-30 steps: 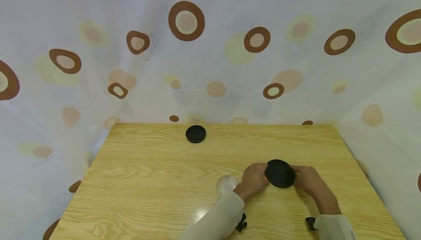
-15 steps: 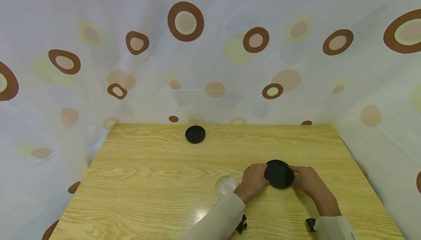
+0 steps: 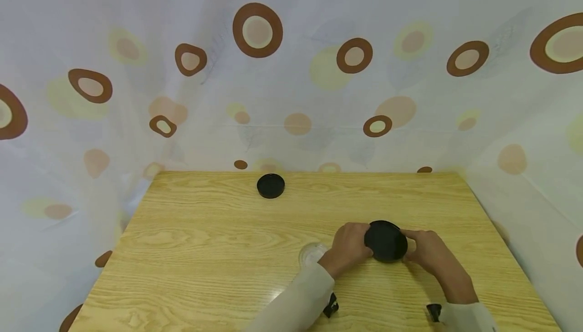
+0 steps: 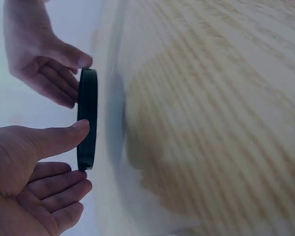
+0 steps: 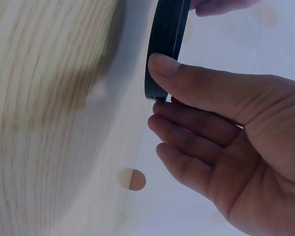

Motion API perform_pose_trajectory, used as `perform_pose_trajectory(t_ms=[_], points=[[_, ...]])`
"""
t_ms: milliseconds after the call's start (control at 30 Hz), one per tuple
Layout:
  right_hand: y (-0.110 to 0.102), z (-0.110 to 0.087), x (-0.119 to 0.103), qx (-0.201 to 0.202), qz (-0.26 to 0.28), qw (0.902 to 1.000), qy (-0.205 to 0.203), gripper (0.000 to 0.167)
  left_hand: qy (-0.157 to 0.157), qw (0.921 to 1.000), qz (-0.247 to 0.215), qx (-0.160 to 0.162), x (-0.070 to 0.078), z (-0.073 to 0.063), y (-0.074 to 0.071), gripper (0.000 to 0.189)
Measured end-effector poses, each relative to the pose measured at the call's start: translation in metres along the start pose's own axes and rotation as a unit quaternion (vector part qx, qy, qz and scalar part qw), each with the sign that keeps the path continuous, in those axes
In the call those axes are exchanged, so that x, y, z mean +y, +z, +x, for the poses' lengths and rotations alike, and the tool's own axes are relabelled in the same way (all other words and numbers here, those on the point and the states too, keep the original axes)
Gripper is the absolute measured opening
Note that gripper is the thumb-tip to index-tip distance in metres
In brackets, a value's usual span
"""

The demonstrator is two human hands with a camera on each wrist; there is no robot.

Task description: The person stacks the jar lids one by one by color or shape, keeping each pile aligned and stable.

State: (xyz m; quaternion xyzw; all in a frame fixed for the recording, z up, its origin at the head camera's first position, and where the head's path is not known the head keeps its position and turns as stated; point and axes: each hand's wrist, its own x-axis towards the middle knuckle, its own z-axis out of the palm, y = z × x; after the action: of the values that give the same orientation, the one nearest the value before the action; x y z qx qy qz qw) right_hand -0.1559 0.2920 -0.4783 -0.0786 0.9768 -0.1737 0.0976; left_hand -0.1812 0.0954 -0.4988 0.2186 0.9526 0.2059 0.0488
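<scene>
Both hands hold a flat round black lid (image 3: 385,241) by opposite sides of its rim, over the right half of the table. My left hand (image 3: 351,244) pinches the left edge, and my right hand (image 3: 425,251) the right edge. In the left wrist view the lid (image 4: 88,118) appears edge-on, with a gap between it and the wood. The right wrist view shows the right thumb on the rim (image 5: 162,73), the other fingers loosely bent near its edge. A clear round container (image 3: 311,254) sits beside the left wrist, partly hidden by the hand and sleeve.
A second black round piece (image 3: 271,186), shallow with a raised rim, lies at the back edge of the wooden table (image 3: 205,251). Patterned white cloth (image 3: 300,84) hangs behind the table and along both sides. Dark straps show by both sleeves.
The lid and the left hand have shifted very slightly left, and the left forearm has swung a little left. Both hands keep their hold. The container and the other black piece stay put.
</scene>
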Motion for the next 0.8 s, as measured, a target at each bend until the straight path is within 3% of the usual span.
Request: perform_pose_trajectory(t_ms=[267,500,800], points=[[-0.002,-0.007,-0.003,0.018,0.022,0.9993,-0.025,0.061,0.024,0.999,0.028,-0.025,0.001,-0.002,-0.019,0.043],[-0.005,-0.01,-0.012,0.02,0.025,0.9988,-0.038,0.063,0.046,0.9989,-0.001,-0.014,-0.009,-0.005,-0.019,0.032],[-0.002,-0.011,-0.028,0.013,0.047,0.9977,-0.047,0.067,0.069,0.9973,-0.02,-0.018,-0.026,-0.012,-0.022,0.041]])
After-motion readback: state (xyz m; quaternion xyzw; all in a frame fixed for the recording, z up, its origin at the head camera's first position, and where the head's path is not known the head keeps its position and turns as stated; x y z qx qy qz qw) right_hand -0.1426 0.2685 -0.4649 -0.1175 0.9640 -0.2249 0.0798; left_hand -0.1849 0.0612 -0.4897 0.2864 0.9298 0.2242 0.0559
